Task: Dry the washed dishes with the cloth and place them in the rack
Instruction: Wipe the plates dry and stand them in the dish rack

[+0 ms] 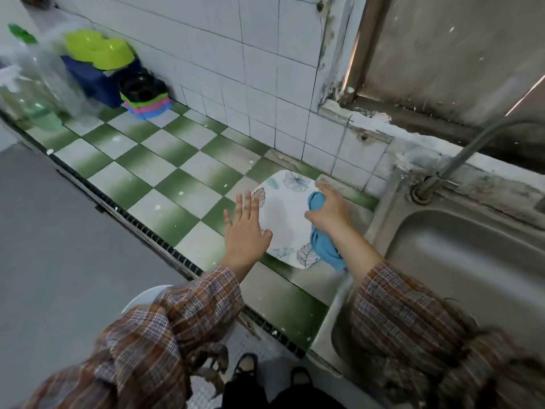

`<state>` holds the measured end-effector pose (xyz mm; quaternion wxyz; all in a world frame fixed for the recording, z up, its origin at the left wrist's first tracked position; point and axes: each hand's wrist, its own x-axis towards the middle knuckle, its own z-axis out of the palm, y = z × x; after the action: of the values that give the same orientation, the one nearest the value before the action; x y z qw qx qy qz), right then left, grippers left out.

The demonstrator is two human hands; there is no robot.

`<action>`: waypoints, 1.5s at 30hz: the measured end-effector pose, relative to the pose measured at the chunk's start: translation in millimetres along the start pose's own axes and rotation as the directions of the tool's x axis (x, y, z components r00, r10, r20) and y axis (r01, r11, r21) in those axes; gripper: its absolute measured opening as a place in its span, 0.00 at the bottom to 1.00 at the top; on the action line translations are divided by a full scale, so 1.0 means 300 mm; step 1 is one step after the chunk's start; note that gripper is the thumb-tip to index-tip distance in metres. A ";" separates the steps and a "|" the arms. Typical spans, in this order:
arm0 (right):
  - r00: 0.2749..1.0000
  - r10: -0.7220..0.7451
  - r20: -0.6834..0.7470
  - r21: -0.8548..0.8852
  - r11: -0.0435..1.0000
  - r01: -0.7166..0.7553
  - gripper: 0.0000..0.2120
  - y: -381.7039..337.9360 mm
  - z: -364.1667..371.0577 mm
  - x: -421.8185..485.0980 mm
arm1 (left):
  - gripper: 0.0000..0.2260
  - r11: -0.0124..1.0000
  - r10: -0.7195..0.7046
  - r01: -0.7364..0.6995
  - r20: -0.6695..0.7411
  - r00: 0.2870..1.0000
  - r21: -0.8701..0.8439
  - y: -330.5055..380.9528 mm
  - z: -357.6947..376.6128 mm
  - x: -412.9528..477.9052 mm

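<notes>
A white square plate (pixel 284 215) with leaf and flower prints lies flat on the green-and-white checkered counter (pixel 165 184), close to the sink. My right hand (pixel 328 209) grips a bunched blue cloth (pixel 323 246) at the plate's right edge; the cloth's tail hangs over the plate's near corner. My left hand (pixel 244 228) is spread with straight fingers over the plate's left edge, its thumb on the plate.
A steel sink (pixel 472 261) with a tap pipe (pixel 460 157) lies to the right. At the back left stand stacked plastic containers (pixel 147 95), a lime-green bowl (pixel 100 53) on a blue box, and clear bottles (pixel 26 84). The tiled wall rises behind the plate.
</notes>
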<state>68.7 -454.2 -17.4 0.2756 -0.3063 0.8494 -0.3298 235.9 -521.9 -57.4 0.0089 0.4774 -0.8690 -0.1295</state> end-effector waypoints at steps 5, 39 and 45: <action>0.960 0.270 -0.077 0.051 0.962 -0.267 0.37 0.032 0.061 0.169 | 0.34 1.000 0.007 -0.007 0.111 0.994 -0.002 -0.089 0.057 0.130; 0.726 0.628 0.279 0.157 0.716 -0.680 0.07 -0.043 -0.078 0.253 | 0.49 0.922 0.095 -0.002 0.221 0.971 -0.387 -0.248 -0.003 0.330; 0.815 0.522 0.251 0.368 0.727 -0.579 0.11 -0.109 -0.216 0.129 | 0.48 0.940 0.077 0.011 0.241 0.968 -0.342 -0.192 -0.142 0.253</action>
<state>10.8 -475.3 37.0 0.4760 0.0072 0.7880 -0.3904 248.4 -623.7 -37.8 -0.0162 0.4336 -0.8356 -0.3369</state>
